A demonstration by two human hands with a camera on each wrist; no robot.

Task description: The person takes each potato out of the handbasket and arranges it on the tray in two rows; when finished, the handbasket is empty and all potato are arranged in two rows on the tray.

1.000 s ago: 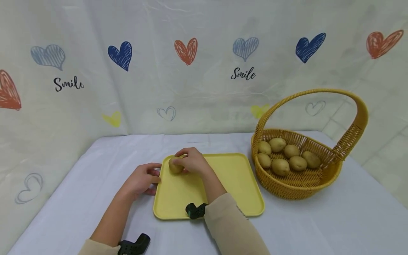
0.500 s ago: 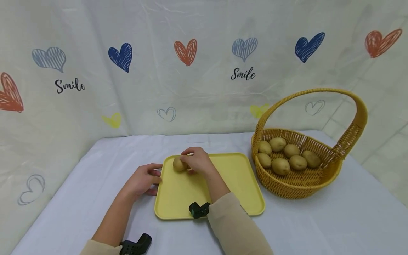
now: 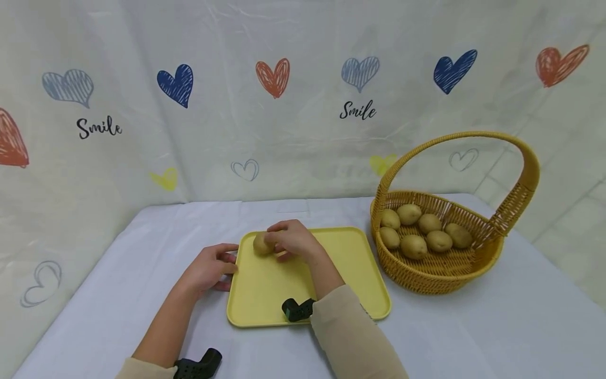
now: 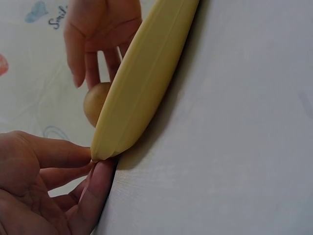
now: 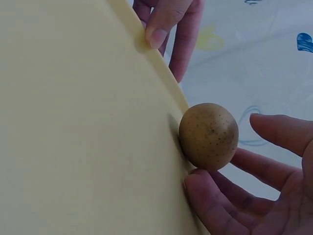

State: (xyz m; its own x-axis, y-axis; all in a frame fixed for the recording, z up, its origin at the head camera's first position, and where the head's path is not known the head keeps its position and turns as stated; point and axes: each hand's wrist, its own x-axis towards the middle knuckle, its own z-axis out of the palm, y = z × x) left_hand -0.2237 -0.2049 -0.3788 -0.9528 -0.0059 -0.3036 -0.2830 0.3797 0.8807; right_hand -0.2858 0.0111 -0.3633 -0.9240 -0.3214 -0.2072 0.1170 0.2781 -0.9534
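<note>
One potato sits on the yellow tray, near its far left corner. Beside it is my right hand, fingers loosely spread. In the right wrist view the thumb stands apart from the potato, and the fingertips are right at its underside. My left hand pinches the tray's left rim between thumb and fingers. The left wrist view shows the tray edge-on, hiding part of the potato.
A wicker basket with a tall arched handle stands right of the tray and holds several potatoes. White cloth covers the table, and a sheet printed with hearts hangs behind it.
My right hand has shifted slightly right and its fingers have loosened from the potato, which sits a little further right on the tray. My left hand keeps its place at the rim.
</note>
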